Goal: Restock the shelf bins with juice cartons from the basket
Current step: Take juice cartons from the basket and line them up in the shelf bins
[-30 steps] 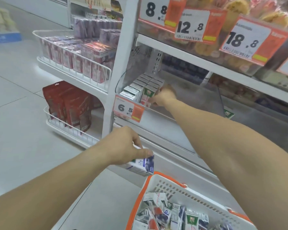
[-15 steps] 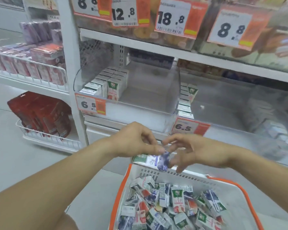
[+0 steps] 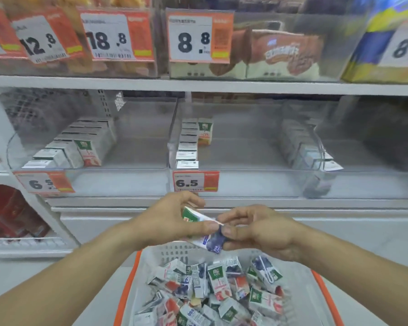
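A small juice carton (image 3: 206, 238) with a green top and a dark blue bottom hangs above the basket. My left hand (image 3: 172, 220) grips its upper end. My right hand (image 3: 257, 229) pinches its blue lower end between thumb and fingers. The white basket (image 3: 299, 290) with orange rim stands below, holding several mixed cartons (image 3: 217, 290). On the shelf, the left clear bin (image 3: 137, 170) holds rows of cartons at its left side. The middle bin (image 3: 245, 170) holds one row of cartons along its left wall. A right bin (image 3: 316, 161) also holds cartons.
Price tags 6.5 (image 3: 194, 182) hang on the bin fronts. The upper shelf (image 3: 198, 87) carries snack packs behind tags 12.8, 18.8 and 8.8. Red packs (image 3: 7, 215) sit in a wire rack at lower left. The floor is grey tile.
My right hand came back from the left bin and took hold of the carton that my left hand holds. My view swung right, toward the middle bin.
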Demonstrator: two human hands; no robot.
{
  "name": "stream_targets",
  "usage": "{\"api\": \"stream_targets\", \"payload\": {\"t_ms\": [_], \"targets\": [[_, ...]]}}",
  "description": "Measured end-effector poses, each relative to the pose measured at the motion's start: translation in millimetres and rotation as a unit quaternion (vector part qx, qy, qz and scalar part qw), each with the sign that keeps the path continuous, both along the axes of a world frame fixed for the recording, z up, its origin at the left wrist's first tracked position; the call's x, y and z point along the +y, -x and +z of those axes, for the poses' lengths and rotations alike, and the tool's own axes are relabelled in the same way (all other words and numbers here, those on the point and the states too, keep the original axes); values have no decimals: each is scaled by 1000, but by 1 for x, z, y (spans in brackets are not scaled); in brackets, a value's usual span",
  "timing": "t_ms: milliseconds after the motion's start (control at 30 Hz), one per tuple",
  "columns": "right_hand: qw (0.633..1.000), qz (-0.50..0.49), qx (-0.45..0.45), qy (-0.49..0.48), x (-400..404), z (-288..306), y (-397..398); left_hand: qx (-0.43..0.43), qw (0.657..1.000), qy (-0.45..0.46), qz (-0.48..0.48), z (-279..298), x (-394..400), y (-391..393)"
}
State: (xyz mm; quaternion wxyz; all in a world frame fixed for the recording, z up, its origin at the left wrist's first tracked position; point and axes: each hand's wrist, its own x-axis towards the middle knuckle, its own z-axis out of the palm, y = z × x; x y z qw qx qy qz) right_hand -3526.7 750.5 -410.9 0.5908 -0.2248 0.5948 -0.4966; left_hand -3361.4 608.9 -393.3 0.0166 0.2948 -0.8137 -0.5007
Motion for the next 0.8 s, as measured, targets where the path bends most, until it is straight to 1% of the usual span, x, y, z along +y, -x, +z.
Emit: {"api": "stream_targets", "payload": {"t_ms": [67,100,167,233,300,333,367,400,467,533,600,633,667,733,800], "targets": [[999,-15,-38,7,3,5,10,-13,999,-34,-18,2,1,5],[998,-25,-54,10,4,7,15,-3,998,-61,-12,3,1,8],[995,-52,-85,11,8,8,22,40,992,-115,32,1,0,13],[992,-68,-109,15,13,8,25,74,987,-128,59,-3,1,20],[994,-66,-87,15,19,8,27,106,985,-120,65,-7,7,29],[997,-59,-40,8,23,9,28,125,983,-113,69,-7,11,33],[998,-46,42,-3,27,11,30,144,982,-101,70,-6,16,37],[989,-27,143,-11,30,13,33,162,981,-82,69,-5,21,41],[947,2,321,-5,35,20,40,190,980,-30,53,-1,31,51],[905,11,425,32,40,29,48,205,978,25,24,5,42,62],[863,27,501,64,46,41,57,211,974,77,-1,12,53,75],[848,31,525,68,49,48,63,216,972,96,-8,16,56,81],[843,28,533,68,53,55,70,221,969,109,-10,21,58,88],[845,14,530,68,62,69,87,226,965,130,-14,32,59,102],[834,-20,547,72,71,81,107,218,962,162,-21,39,58,119]]}}
